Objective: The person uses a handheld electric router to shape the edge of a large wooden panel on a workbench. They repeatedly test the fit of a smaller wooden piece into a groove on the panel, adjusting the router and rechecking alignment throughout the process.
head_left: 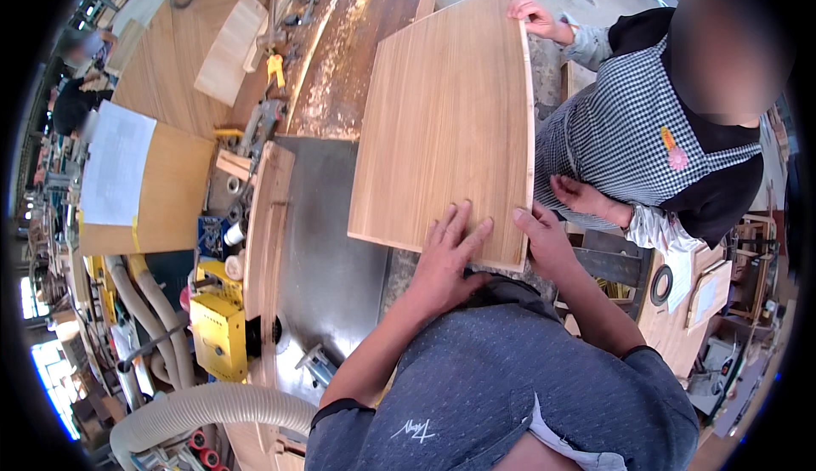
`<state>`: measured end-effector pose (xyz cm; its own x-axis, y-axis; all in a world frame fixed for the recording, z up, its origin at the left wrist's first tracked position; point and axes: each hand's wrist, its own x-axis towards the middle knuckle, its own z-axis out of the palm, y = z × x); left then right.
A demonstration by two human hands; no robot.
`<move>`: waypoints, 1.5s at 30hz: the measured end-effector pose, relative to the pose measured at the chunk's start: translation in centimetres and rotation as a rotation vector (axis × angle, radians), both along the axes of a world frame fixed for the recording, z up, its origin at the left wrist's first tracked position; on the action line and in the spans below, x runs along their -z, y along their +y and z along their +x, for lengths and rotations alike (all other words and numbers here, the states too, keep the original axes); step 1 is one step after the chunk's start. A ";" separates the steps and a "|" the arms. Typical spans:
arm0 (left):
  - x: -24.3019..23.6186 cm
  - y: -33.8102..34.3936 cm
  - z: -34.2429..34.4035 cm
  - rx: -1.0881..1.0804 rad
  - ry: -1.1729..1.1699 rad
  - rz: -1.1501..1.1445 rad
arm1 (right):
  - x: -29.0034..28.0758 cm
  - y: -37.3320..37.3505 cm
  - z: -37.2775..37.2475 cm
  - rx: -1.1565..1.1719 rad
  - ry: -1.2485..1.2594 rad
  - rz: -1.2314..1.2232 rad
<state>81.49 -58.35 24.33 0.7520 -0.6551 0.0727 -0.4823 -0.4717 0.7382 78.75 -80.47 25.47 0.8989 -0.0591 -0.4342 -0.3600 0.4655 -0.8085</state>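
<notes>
A broad light-brown wooden panel (450,122) with a slanted far edge lies before me, over the dark metal machine table (327,216) and past its right side. My left hand (446,258) rests on the panel's near end, fingers spread flat on its face. At the near right corner my right hand (548,241) grips the panel's edge, thumb on top and fingers hidden underneath. A co-worker in a checked apron (625,114) stands to the right. One of that person's hands (533,16) holds the far right corner; the other hand (591,199) is off the panel, near its right edge.
A wooden fence (265,258) runs along the table's left side, with a yellow machine box (217,335) beside it. A ribbed hose (212,411) curves at lower left. Clamps and hand tools (270,114) lie on the far-left bench. A wood-topped table (680,326) stands right.
</notes>
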 end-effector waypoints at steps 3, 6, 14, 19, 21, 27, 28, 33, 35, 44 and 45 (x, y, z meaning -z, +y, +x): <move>4.6 1.6 -0.8 -0.147 0.013 0.134 | 2.4 -1.1 -0.5 -0.023 -0.009 -0.069; 9.1 3.5 -1.1 -0.271 0.041 0.250 | 5.8 -2.5 -0.8 0.025 0.059 -0.072; 13.8 5.0 -2.0 -0.278 0.010 0.335 | 15.5 -5.4 -0.1 0.087 0.149 -0.230; 14.6 5.5 -2.5 -0.325 -0.025 0.414 | 17.8 -4.5 0.7 0.068 0.178 -0.255; 14.7 5.7 -2.3 -0.327 -0.051 0.454 | 18.2 -4.2 1.1 0.069 0.190 -0.278; 12.4 3.9 -1.8 -0.492 -0.166 0.459 | 5.6 -0.7 2.8 -0.079 0.061 -0.301; 11.2 3.8 -1.3 -0.530 -0.178 0.456 | 1.7 0.5 3.5 -0.110 0.004 -0.251; 4.9 9.4 1.5 -0.611 0.023 -0.111 | -8.2 9.1 7.0 -0.469 -0.702 -0.092; 5.7 13.5 0.8 -0.694 0.092 -0.186 | -9.1 11.0 8.1 -0.777 -0.731 -0.245; 1.6 19.2 3.1 -1.141 0.400 -0.911 | 6.5 14.7 8.3 -0.940 -0.696 -1.027; 1.8 19.5 2.7 -1.157 0.439 -0.950 | 6.9 14.7 8.1 -0.985 -0.688 -1.017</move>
<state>84.24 -38.82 22.54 0.8686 0.4314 -0.2440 0.1260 0.2839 0.9506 86.86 -65.81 18.58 0.7599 0.6443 -0.0863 0.3724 -0.5403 -0.7546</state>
